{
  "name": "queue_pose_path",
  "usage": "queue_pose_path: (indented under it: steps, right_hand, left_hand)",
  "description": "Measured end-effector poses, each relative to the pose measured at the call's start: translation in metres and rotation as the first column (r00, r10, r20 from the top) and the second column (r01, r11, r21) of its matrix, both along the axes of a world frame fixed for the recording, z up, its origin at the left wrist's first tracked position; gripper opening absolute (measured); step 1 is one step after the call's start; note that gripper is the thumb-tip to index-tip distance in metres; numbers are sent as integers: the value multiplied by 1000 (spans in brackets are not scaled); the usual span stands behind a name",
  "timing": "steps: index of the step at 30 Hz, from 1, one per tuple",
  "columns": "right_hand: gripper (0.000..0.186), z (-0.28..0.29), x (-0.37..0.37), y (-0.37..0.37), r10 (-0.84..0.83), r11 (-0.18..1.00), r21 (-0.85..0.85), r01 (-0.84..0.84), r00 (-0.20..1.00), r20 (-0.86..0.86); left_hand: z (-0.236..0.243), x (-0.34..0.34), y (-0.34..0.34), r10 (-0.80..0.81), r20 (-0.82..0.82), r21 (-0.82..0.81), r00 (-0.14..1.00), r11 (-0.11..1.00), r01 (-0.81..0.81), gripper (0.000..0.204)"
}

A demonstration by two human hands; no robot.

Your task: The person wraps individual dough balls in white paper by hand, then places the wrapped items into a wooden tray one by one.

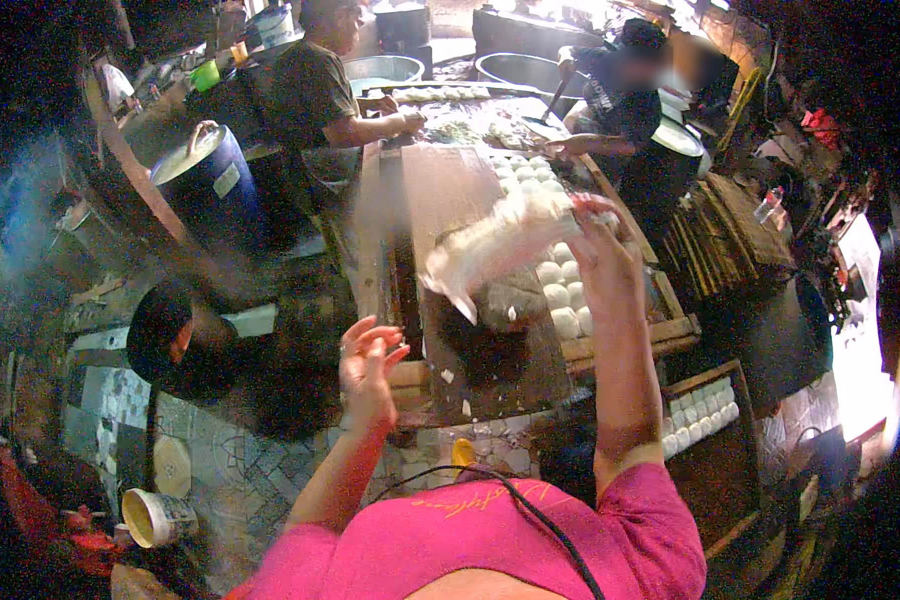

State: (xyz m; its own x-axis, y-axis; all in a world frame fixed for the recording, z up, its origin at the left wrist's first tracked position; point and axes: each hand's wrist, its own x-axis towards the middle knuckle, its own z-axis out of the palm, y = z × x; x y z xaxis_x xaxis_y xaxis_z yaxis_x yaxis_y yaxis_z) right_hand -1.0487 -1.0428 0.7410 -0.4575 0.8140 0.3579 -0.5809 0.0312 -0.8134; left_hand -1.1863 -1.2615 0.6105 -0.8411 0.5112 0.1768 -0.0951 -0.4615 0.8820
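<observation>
My right hand [608,238] is closed on one end of a limp white sheet [500,245], stretched out to the left above the table and smeared by motion. Whether it is cloth or plastic I cannot tell. My left hand [368,370] hovers at the near left corner of the wooden table [450,200], fingers apart and loosely bent, with nothing in it. Rows of round white dough balls [562,290] lie on the table beside my right forearm; the sheet and my arm hide some of them.
One person [315,100] works at the table's far left, another [620,105] at its far right. A blue barrel [210,180] stands left. Stacked wooden boards [715,240] are at right, above a tray [715,375] of white pieces. A white bucket [175,518] sits lower left.
</observation>
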Motion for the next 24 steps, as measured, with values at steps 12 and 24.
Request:
queue_pose_path:
  steps: [12,24]
  right_hand:
    - [74,-93,-64,83,-482,677,718,-160,642,597]
    - [107,-76,-70,30,-491,738,478,-477,107,865]
  left_hand:
    - [-47,-12,2,212,-613,-345,761,795,-499,19]
    - [-62,-21,13,67,-829,-360,555,695,-623,26]
